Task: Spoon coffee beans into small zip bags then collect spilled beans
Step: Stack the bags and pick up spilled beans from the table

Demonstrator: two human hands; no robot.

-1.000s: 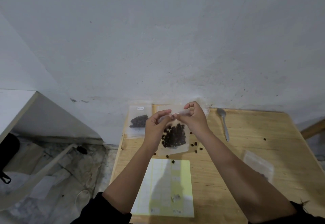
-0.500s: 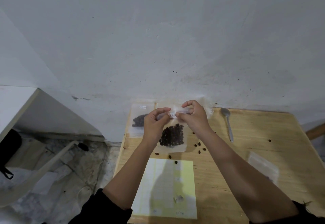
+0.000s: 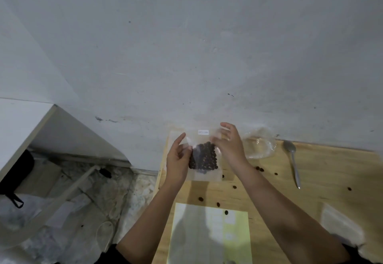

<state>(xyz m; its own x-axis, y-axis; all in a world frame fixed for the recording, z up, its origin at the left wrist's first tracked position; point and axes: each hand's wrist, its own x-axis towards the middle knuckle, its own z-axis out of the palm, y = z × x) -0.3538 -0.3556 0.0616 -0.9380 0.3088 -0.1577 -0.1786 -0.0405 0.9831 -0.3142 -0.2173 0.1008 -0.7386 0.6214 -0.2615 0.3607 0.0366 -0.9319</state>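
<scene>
our left hand (image 3: 177, 161) lies straight-fingered along the filled zip bag's (image 3: 205, 175) left edge; whether it pinches we cannot tell. our right hand (image 3: 228, 146) hovers at its top, fingers apart, likely settling it flat in the wooden table's (image 3: 331, 181) far left corner by the grey wall (image 3: 186, 56). spilled beans (image 3: 260, 168) dot the surface.
</scene>
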